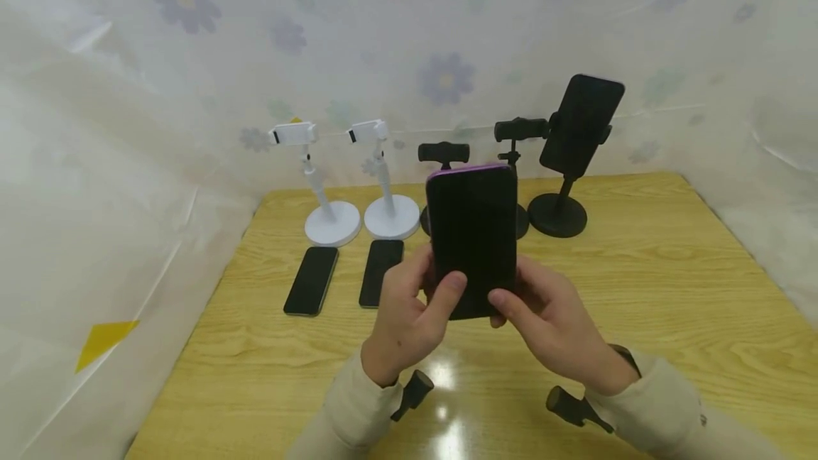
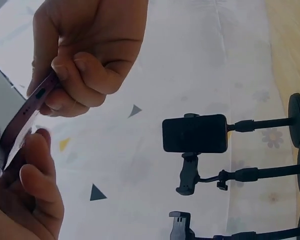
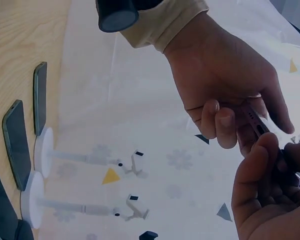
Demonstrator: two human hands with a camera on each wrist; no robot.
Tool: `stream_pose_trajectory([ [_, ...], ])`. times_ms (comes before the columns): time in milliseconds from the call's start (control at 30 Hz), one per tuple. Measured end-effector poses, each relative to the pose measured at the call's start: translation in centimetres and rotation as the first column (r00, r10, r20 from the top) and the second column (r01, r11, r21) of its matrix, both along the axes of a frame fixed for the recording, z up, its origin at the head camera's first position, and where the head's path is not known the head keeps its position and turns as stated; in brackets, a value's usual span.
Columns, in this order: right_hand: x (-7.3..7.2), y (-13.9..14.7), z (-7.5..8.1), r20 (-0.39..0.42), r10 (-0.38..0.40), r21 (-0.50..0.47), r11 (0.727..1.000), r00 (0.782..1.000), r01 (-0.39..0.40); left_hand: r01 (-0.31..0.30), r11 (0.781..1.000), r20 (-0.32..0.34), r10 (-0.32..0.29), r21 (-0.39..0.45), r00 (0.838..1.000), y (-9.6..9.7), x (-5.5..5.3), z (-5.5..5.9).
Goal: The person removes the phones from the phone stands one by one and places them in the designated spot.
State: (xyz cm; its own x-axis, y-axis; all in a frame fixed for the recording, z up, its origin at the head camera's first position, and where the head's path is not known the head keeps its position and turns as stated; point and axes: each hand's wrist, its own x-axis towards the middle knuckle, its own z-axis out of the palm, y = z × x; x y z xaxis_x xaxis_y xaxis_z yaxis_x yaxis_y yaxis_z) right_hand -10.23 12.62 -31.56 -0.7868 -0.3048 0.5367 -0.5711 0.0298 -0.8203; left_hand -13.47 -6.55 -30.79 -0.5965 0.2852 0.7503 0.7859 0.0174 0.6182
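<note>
Both hands hold a black-screened smartphone with a purple edge, upright above the table in the head view. My left hand grips its lower left side, thumb on the front. At the lower right side my right hand grips it likewise, the thumb near the bottom corner. The fingers behind the phone are partly hidden. In the left wrist view the purple phone edge runs between the right hand above and the left hand below. The right wrist view shows the left hand at the phone's far end.
Two white phone stands and two black holders line the table's back. A third black stand carries a phone. Phones lie flat before the white stands; another phone shows in the right wrist view.
</note>
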Motion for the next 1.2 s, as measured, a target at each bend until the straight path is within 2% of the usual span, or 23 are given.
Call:
stream_pose_trajectory([
  [100,0.3,0.3,-0.4,-0.001,0.005,-0.003,1.0,1.0,-0.005,-0.02,0.998,0.032,0.018,0.063,0.999,-0.1,-0.1,0.2],
  [233,0.5,0.8,-0.9,0.041,-0.004,0.039,0.999,0.999,0.003,-0.09,0.987,0.092,0.078,0.132,0.993,-0.3,-0.2,0.7],
  [400,0.8,1.6,-1.4,0.107,-0.051,0.101,0.994,0.993,0.041,-0.21,0.968,0.145,0.189,0.14,0.971,-0.4,-0.1,0.8],
  [500,1.0,2.1,-1.8,0.127,-0.075,0.125,0.99,0.989,0.059,-0.262,0.952,0.164,0.237,0.159,0.958,-0.5,0.0,0.8],
  [667,0.5,2.8,-3.1,0.171,-0.124,0.173,0.98,0.977,0.095,-0.279,0.943,0.193,0.245,0.179,0.95,-0.7,0.1,0.6],
  [767,-0.1,3.3,-4.0,0.251,-0.173,0.229,0.967,0.952,0.115,-0.274,0.946,0.193,0.241,0.171,0.951,-0.8,0.1,0.4],
  [967,-1.8,4.5,-5.5,0.423,-0.247,0.32,0.941,0.872,0.111,-0.27,0.95,0.191,0.238,0.158,0.952,-1.0,0.2,0.3],
  [1100,-3.2,5.6,-6.9,0.503,-0.237,0.341,0.938,0.831,0.061,-0.282,0.948,0.189,0.253,0.15,0.949,-1.3,0.1,0.2],
  [1200,-4.1,6.4,-8.0,0.572,-0.223,0.339,0.941,0.789,0.02,-0.289,0.946,0.192,0.259,0.149,0.947,-1.4,0.1,0.0],
])
